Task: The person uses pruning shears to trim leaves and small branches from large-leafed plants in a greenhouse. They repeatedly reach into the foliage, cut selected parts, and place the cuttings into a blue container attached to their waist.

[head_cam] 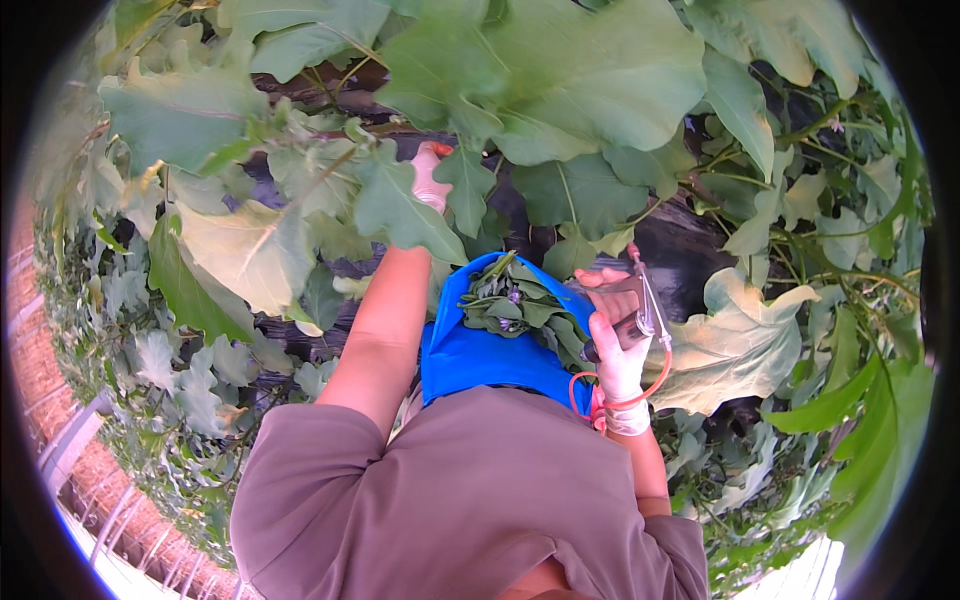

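Note:
My left hand (431, 176), in a pale glove, reaches in among the lobed leaves of an eggplant plant (409, 199). Leaves cover part of it, so what its fingers touch cannot be made out. My right hand (619, 356), gloved too, is closed around a hand-held tool (643, 300) with a clear part and a thin metal nozzle-like end. From the tool a reddish tube (666, 375) loops back past my wrist towards my waist. At my waist hangs an open blue pouch (480, 367), holding picked leaves and purple flowers (510, 304).
Broad eggplant leaves (555, 67) crowd the space ahead and on both sides. Dark plastic sheeting (690, 240) shows beneath them. A large yellowing leaf (739, 341) lies just right of my right hand. Metal framing (71, 442) stands at the far left.

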`<state>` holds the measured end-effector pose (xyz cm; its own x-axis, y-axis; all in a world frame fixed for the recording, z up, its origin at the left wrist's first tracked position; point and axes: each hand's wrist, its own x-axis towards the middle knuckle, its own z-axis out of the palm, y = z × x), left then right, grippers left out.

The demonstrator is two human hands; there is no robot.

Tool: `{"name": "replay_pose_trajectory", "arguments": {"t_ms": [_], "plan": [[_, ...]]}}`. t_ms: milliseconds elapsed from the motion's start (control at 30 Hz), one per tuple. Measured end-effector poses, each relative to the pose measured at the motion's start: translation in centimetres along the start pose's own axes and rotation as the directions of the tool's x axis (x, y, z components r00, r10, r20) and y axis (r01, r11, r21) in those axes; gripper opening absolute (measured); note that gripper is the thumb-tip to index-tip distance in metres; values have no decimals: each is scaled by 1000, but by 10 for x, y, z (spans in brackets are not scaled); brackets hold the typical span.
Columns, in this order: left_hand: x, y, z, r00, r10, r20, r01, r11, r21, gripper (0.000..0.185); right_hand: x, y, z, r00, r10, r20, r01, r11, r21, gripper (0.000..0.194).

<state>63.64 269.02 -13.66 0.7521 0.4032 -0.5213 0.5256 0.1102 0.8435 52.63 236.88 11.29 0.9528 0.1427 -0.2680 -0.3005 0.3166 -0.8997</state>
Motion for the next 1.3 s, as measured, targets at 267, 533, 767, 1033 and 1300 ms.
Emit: {"name": "replay_pose_trajectory", "arguments": {"t_ms": [267,533,767,1033,1300], "plan": [[-35,56,-9,933,-129,336,-103,798,593,28,15,-18,-5,995,44,86,-33,991,-127,60],[-138,119,-43,718,292,632,-598,724,344,26,22,-25,23,968,105,226,-69,984,-164,60],[-91,115,-67,803,596,13,-588,794,-156,25,28,-15,46,850,277,447,-106,922,-371,62],[-80,125,-69,824,521,221,-406,816,-410,25,50,5,88,797,295,526,-53,903,-426,58],[-77,127,-71,814,546,198,-472,821,-321,24,94,30,103,735,257,627,454,501,-737,35]]}}
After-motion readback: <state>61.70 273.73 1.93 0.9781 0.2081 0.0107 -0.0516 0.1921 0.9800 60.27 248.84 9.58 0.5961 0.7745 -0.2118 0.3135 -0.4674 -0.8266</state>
